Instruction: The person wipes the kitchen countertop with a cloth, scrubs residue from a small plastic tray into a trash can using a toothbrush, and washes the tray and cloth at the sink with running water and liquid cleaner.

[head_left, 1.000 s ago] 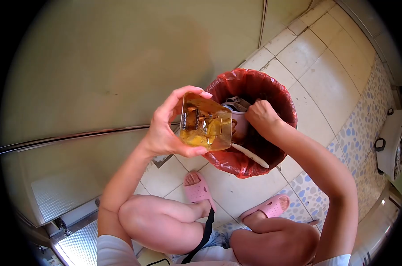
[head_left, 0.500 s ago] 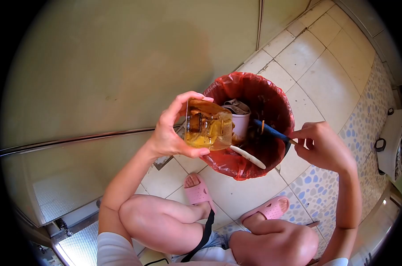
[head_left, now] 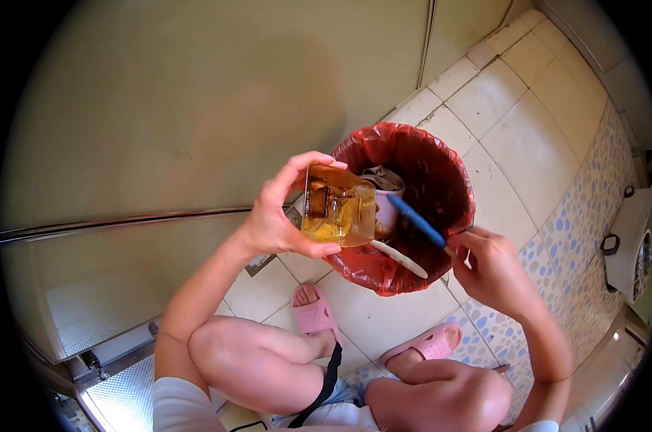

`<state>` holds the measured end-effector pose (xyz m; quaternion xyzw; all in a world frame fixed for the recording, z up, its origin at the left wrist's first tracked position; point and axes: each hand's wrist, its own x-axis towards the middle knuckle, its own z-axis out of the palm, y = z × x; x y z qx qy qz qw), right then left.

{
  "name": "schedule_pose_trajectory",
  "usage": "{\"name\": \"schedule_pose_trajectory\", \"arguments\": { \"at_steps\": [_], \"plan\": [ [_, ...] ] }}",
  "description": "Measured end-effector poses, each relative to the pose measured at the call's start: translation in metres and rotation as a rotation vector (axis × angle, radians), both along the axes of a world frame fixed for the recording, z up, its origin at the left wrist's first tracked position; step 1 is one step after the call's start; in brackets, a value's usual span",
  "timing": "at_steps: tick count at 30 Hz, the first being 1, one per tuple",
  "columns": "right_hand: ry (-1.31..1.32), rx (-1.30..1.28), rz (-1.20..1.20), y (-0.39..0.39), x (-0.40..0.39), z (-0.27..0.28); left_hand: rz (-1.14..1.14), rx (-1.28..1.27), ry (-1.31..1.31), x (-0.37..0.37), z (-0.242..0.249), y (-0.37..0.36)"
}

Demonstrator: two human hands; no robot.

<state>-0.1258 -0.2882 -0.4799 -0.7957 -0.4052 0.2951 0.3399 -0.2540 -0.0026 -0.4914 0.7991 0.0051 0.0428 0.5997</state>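
Observation:
My left hand (head_left: 286, 205) grips a clear square container (head_left: 365, 194) by its sides, tilted over the left part of the bin. Yellow-brown, wet-looking residue coats the inside of the container. In my right hand (head_left: 484, 259) is a blue spatula (head_left: 417, 219), pinched near its handle end; its long narrow blue blade points up and left over the bin, apart from the container. Below both hands stands a round bin (head_left: 452, 155) lined with a red plastic bag. Inside it lie a pale cup-like tub (head_left: 388, 204) with crumpled material on top and a white oblong piece (head_left: 401, 259).
A greenish cabinet panel (head_left: 175, 108) with a metal strip runs along the left. The floor has cream tiles (head_left: 517, 129) and a pebble-patterned band. Pink slippers (head_left: 315, 313) are on my feet close to the bin. A white box with dark handles (head_left: 628, 241) stands at the far right.
The spatula has shifted left and turned in my right hand, showing its blue blade more broadly; the orange-brown strip on it no longer shows. My left hand keeps the container almost still.

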Motion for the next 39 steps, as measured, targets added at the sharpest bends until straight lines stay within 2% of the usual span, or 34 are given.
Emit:
{"name": "schedule_pose_trajectory", "arguments": {
  "at_steps": [1, 5, 8, 14, 16, 18, 22, 23, 27, 31, 34, 35, 38, 39],
  "plan": [
    [0.139, -0.041, -0.021, -0.003, 0.000, 0.002, -0.021, 0.041, -0.009, -0.001, 0.000, 0.001],
    [0.731, -0.105, -0.172, -0.010, -0.005, 0.001, -0.007, -0.065, 0.001, 0.001, -0.007, 0.000],
    [0.936, -0.130, -0.221, -0.012, -0.008, -0.002, -0.016, -0.131, 0.026, 0.000, -0.007, 0.000],
    [0.797, 0.117, -0.235, -0.015, -0.019, -0.012, -0.028, -0.358, 0.036, -0.004, -0.003, 0.004],
    [0.807, 0.186, -0.311, -0.014, -0.020, -0.005, -0.034, -0.425, 0.071, -0.006, -0.001, 0.003],
    [0.792, 0.284, -0.407, -0.008, -0.024, -0.002, -0.041, -0.407, 0.094, -0.007, -0.002, 0.001],
    [0.850, 0.535, -0.365, 0.013, -0.024, -0.005, -0.022, -0.392, 0.166, -0.007, -0.001, -0.008],
    [0.943, 0.545, -0.389, 0.019, -0.023, 0.001, -0.028, -0.391, 0.171, -0.006, -0.001, -0.008],
    [0.889, 0.717, -0.413, 0.040, -0.021, -0.005, -0.116, -0.311, 0.111, -0.004, -0.004, -0.014],
    [0.829, 0.651, -0.303, 0.052, -0.024, -0.002, -0.159, -0.273, 0.083, -0.001, -0.002, -0.018],
    [0.894, 0.525, -0.165, 0.048, -0.021, 0.001, -0.157, -0.300, 0.089, -0.002, -0.002, -0.017],
    [0.930, 0.486, -0.204, 0.048, -0.021, 0.002, -0.158, -0.309, 0.090, -0.002, -0.002, -0.017],
    [0.731, 0.452, -0.077, 0.051, -0.025, -0.006, -0.214, -0.345, 0.080, 0.000, -0.002, -0.018],
    [0.777, 0.432, -0.073, 0.053, -0.026, -0.004, -0.233, -0.316, 0.084, 0.002, -0.002, -0.019]
  ]
}}
